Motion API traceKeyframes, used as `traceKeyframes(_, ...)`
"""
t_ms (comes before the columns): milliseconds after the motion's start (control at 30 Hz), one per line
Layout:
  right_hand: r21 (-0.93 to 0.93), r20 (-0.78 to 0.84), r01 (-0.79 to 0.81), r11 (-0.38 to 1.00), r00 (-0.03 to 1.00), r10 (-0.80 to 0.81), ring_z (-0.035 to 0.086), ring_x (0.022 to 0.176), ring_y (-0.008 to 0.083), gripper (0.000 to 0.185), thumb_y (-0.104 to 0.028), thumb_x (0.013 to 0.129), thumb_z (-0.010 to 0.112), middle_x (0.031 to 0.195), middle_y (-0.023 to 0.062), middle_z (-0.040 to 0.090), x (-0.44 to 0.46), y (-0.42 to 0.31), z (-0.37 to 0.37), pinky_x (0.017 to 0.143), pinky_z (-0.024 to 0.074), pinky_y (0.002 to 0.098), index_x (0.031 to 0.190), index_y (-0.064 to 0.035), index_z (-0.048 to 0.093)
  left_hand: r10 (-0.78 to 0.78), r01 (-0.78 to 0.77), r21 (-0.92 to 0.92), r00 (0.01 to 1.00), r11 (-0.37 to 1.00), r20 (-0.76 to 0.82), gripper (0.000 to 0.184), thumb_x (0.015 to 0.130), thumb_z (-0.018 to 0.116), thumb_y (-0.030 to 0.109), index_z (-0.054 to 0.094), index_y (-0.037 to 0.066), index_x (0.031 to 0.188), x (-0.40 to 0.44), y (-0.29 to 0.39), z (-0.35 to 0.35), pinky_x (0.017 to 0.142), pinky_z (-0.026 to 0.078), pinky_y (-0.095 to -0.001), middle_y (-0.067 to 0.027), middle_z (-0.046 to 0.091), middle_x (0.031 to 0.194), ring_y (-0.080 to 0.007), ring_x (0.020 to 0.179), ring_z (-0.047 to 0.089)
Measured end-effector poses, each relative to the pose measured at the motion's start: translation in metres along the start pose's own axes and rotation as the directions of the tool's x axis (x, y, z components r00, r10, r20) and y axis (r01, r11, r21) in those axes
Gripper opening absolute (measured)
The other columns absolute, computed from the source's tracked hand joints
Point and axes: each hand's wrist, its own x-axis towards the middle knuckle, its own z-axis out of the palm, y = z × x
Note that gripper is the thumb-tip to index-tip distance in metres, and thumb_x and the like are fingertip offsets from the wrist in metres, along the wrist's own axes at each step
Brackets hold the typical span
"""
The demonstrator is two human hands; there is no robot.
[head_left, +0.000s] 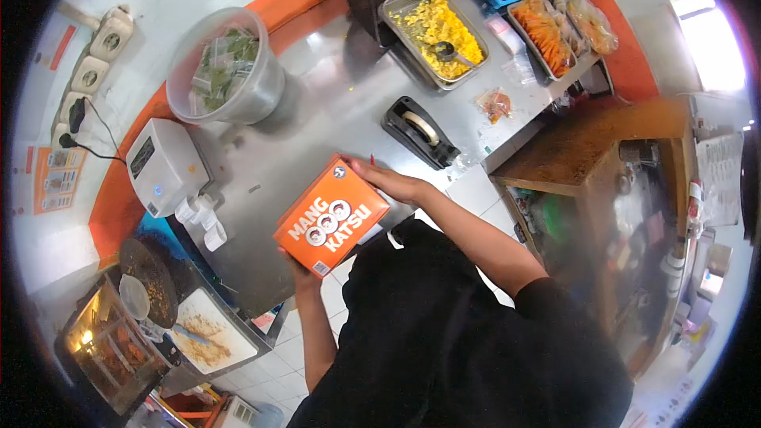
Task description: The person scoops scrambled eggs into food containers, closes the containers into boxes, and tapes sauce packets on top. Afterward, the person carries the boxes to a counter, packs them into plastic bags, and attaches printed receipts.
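An orange takeaway box [333, 218] printed "MANG KATSU" is held between my two hands at the near edge of the steel counter [261, 135]. My left hand [300, 269] grips its lower left side, with most of the fingers hidden behind the box. At the upper right corner, my right hand [386, 183] is closed against the box's side. The lid looks closed. Just beyond my right hand, a black tape dispenser [420, 133] lies on the counter.
Farther back stand a clear tub [265, 87] of bagged greens, a tray [386, 12] of yellow food with a spoon, and a tray of carrots [543, 32]. A white label printer [166, 166] is at the left. Below it is a lit fryer or warmer [111, 341]. A wooden cabinet [587, 135] stands right.
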Motion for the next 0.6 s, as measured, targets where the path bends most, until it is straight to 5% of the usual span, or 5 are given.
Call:
traceKeyframes(133,-0.083,-0.079,0.111,0.990,0.990,-0.117,0.065,0.113,0.0175,0.057,-0.051,0.105,0.051,0.126,0.0098,0.068,-0.033,-0.030,-0.075,0.099,0.0506,0.0348,0.133,-0.0020,0.061,0.114,-0.107,0.105,0.992,0.989,-0.058,0.081,0.101,0.044,0.066,0.029,0.011,0.158,-0.009,0.007,0.005,0.119,0.035,-0.0494,-0.0098,0.038,0.159,-0.0286,0.146,0.039)
traceKeyframes(233,0.005,-0.465,0.172,0.985,0.873,-0.150,0.073,0.088,0.0198,0.032,-0.026,0.098,0.064,0.110,0.0126,0.073,-0.084,-0.034,-0.178,0.080,0.0580,0.0315,0.119,-0.0030,0.066,0.235,-0.175,0.282,0.952,0.943,-0.197,0.071,0.106,0.039,0.058,0.030,0.010,0.158,-0.022,0.006,0.012,0.119,0.035,-0.0460,-0.0092,0.041,0.156,-0.0262,0.144,0.041)
traceKeyframes(367,-0.537,-0.819,-0.500,0.679,0.501,-0.279,0.072,0.089,0.0333,0.031,-0.030,0.088,0.072,0.107,0.0187,0.072,-0.122,0.044,-0.314,0.081,0.0572,0.0409,0.106,-0.0051,0.071,0.333,-0.224,0.320,0.878,0.920,-0.343,0.061,0.109,0.037,0.053,0.037,0.011,0.153,-0.045,0.005,0.027,0.114,0.038,-0.0441,-0.0094,0.047,0.152,-0.0238,0.139,0.046)
traceKeyframes(467,-0.654,-0.754,-0.652,0.384,0.521,-0.401,0.067,0.096,0.0360,0.030,-0.031,0.085,0.074,0.105,0.0163,0.068,-0.125,0.078,-0.327,0.080,0.0543,0.0486,0.102,-0.0068,0.071,0.295,-0.123,0.357,0.826,0.926,-0.481,0.068,0.107,0.039,0.057,0.031,0.012,0.157,-0.068,0.006,0.057,0.116,0.031,-0.0457,-0.0106,0.045,0.153,-0.0239,0.141,0.043)
traceKeyframes(600,-0.761,-0.615,-0.579,0.294,0.497,-0.613,0.063,0.100,0.0334,0.030,-0.033,0.084,0.073,0.103,0.0146,0.064,-0.110,0.104,-0.338,0.081,0.0514,0.0514,0.101,-0.0077,0.070,0.311,-0.067,0.416,0.772,0.907,-0.554,0.075,0.104,0.043,0.060,0.026,0.013,0.160,-0.093,-0.009,0.048,0.114,0.029,-0.0469,-0.0122,0.044,0.153,-0.0248,0.139,0.042)
